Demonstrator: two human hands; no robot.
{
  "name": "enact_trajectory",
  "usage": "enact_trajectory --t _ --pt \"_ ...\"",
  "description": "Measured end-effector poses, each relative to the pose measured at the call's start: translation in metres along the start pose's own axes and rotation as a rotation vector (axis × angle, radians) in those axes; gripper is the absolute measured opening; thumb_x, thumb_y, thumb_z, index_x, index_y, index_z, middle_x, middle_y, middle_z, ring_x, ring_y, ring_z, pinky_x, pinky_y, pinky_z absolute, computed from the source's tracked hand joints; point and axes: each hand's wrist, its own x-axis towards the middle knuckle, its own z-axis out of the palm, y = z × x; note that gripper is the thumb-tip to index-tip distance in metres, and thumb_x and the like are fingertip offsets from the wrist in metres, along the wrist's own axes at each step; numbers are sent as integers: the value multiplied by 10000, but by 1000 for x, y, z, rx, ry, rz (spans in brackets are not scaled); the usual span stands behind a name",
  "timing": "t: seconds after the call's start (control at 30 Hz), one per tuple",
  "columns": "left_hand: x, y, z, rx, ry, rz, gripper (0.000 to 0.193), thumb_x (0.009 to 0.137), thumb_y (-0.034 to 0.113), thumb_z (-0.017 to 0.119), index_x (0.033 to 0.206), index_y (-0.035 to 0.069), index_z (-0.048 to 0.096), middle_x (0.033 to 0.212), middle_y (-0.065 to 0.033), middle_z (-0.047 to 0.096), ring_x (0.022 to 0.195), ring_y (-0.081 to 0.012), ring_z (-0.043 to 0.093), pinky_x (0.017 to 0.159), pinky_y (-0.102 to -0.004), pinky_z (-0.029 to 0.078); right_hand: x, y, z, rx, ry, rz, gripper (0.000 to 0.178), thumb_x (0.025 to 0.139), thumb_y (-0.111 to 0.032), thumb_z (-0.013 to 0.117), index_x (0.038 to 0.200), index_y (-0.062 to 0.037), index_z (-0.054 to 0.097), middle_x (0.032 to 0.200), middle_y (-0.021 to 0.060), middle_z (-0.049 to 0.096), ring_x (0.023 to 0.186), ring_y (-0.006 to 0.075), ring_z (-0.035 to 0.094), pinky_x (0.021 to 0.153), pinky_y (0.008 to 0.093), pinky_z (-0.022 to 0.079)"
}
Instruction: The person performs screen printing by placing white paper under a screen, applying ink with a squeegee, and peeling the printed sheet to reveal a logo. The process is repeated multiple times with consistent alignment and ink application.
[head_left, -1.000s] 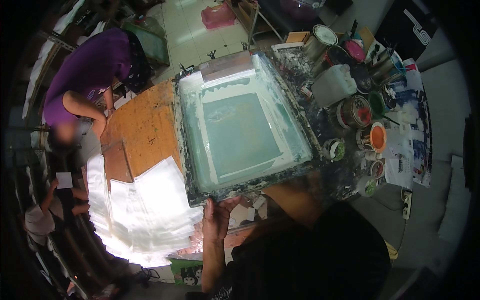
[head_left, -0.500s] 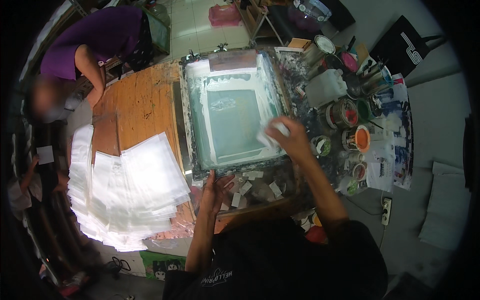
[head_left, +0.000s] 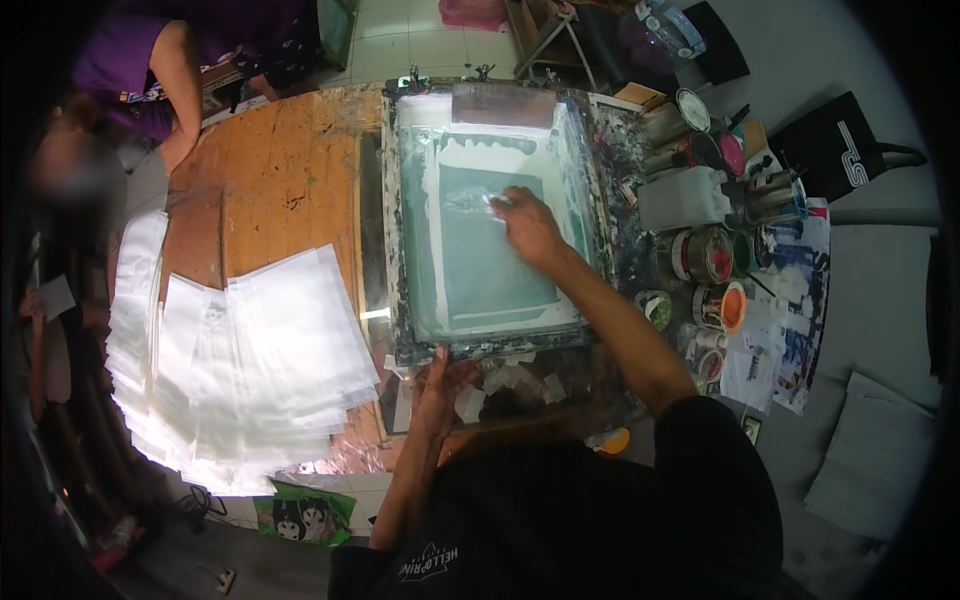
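Right hand (head_left: 535, 232) has moved since half a second ago, from the screen's right-hand side to the upper part of its mesh. Fingers drawn together, apparently on a crumpled white cloth (head_left: 496, 206), mostly hidden behind them.

Flat rectangular screen with blue-green mesh (head_left: 490, 275) and dark, paint-crusted frame: on the bench, directly before the wearer, metal clamps (head_left: 485, 72) at its far end. Pale smear (head_left: 465, 200) on the mesh just beside the fingertips; lower panel looks fairly even. Judgement: wiping under way, unfinished while that patch shows.

Left hand (head_left: 438, 388) at the near edge, thumb up against the frame, fingers spread fairly wide below; cannot tell whether they grip the underside.

Left of the screen, worn orange-brown wooden board (head_left: 285, 185), overlapping white sheets fanned across its near end (head_left: 265, 350). No print discernible on them in the glare.

Right, white translucent plastic jug (head_left: 683, 200) and open tin of orange paint (head_left: 733, 308). Far left, co-worker's purple sleeve (head_left: 125, 60).
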Motion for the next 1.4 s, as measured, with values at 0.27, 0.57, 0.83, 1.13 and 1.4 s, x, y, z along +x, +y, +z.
enact_trajectory --t 0.27,0.57,0.83,1.13,1.4 --pt "-3 2 -2 7 37 -14 741 1012 515 609 1360 -126 474 1169 -251 664 1122 -350 669 973 -462 543 25 -1 2 109 -60 -46 352 770 101 603 1049 -58 744 1065 228 733 1166 393 651 1028 458 529" --pt "-6 8 10 67 36 -31 750 1013 556 580 1301 -134 516 1144 -257 691 1155 -371 669 1013 -466 517 57 -16 -5 528 -56 124 175 854 21 640 985 -27 745 1027 187 735 952 296 705 848 401 552" --pt "-7 8 6 39 16 -40 617 1023 481 611 1212 -107 595 1054 -268 719 1059 -321 708 1003 -432 528 -132 -34 -208 1017 -401 602 173 965 -58 630 1131 -34 673 1076 68 700 999 162 663 852 338 539" --pt "-37 56 59 88 37 141 652 1018 500 609 1267 -100 552 1006 -247 733 1037 -320 720 1005 -429 516 -181 -103 54 1721 -23 1299 269 945 -44 655 1213 -34 676 1180 131 697 1144 203 632 921 390 532" --pt "-42 55 65 90 122 120 645 1007 496 625 1091 -143 645 970 -263 738 1019 -315 716 1014 -443 504 -135 -53 103 1523 170 1371 282 954 -81 655 1233 -38 663 1220 139 688 1135 234 647 952 411 515"
